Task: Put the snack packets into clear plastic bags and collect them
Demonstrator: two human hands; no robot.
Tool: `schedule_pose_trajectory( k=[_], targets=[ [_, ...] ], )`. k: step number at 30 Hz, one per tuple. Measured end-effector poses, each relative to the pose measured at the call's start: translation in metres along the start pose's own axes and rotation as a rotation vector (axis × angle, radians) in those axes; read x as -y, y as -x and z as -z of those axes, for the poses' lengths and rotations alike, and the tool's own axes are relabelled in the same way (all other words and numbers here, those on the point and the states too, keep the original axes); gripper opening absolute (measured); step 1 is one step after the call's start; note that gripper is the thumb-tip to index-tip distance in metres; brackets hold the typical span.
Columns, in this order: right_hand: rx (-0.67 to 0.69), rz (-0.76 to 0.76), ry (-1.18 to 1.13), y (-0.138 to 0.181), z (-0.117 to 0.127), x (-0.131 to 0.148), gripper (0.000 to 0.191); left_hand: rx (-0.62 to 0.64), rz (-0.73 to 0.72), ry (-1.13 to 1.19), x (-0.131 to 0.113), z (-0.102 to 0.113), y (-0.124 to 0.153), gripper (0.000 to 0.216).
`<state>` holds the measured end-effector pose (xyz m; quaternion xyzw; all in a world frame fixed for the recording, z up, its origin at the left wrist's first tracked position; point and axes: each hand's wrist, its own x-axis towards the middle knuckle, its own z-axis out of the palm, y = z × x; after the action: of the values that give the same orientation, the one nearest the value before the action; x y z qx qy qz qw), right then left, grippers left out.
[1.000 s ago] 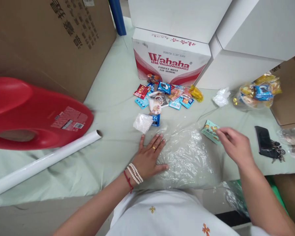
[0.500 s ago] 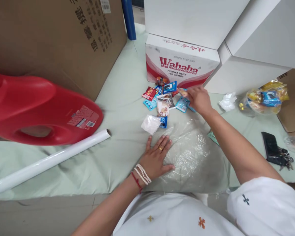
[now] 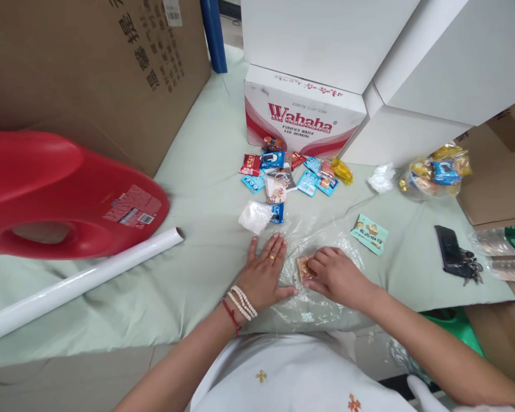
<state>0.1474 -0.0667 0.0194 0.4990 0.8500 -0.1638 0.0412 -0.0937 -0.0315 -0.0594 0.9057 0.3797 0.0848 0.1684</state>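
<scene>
My left hand lies flat, fingers spread, on the left edge of a clear plastic bag spread over the cloth. Over the bag's middle, my right hand grips a small brown snack packet by its right side. Beyond my hands lies a loose group of wrapped snacks: a red packet, a blue packet, a white packet and a yellow packet. Just past my left fingertips sits a crumpled white plastic piece. A mint green packet rests right of the bag.
A Wahaha carton stands behind the snacks, under white boxes. To the left are a red jug, a white roll and a large cardboard box. A bag of snacks and a black case with keys lie right.
My right hand has come back from the snack group to the clear bag, with a brown packet in its fingers. A yellow packet and the mint green packet now show fully. My left hand stays put.
</scene>
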Motion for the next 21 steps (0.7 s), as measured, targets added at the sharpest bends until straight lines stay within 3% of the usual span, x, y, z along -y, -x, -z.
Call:
schedule_pose_trajectory(
  k=[2,4,6,8,11,14,17,19,21],
  targets=[
    [-0.05,-0.102,-0.007,-0.025,0.022,-0.018,0.039,0.008,-0.003,-0.005,0.0,0.0,0.0,0.108],
    [-0.256,-0.323,0.089,-0.06,0.045,-0.049,0.044,0.014,0.002,-0.016,0.001,-0.001,0.0,0.11],
    [-0.368,-0.493,0.187,-0.1,0.058,-0.086,0.054,0.012,0.001,-0.027,0.001,-0.002,0.0,0.114],
    [-0.355,-0.57,0.228,-0.137,0.06,-0.121,0.054,-0.002,-0.003,-0.033,0.002,-0.003,0.0,0.116],
    [-0.37,-0.607,0.217,-0.164,0.057,-0.153,0.036,-0.041,0.03,-0.032,0.002,-0.004,0.001,0.101],
    [-0.627,-0.616,0.125,-0.145,0.062,-0.152,0.035,-0.056,0.066,-0.024,0.002,-0.005,0.002,0.092],
    [-0.789,-0.537,-0.234,-0.093,0.071,-0.121,0.031,-0.052,0.069,-0.016,0.002,-0.006,0.002,0.096],
    [-0.683,-0.503,-0.604,-0.054,0.067,-0.092,0.033,-0.049,0.07,-0.02,0.002,-0.006,0.002,0.096],
    [-0.49,-0.502,-0.899,-0.022,0.051,-0.064,0.039,-0.044,0.067,-0.035,0.002,-0.006,0.001,0.095]
  ],
)
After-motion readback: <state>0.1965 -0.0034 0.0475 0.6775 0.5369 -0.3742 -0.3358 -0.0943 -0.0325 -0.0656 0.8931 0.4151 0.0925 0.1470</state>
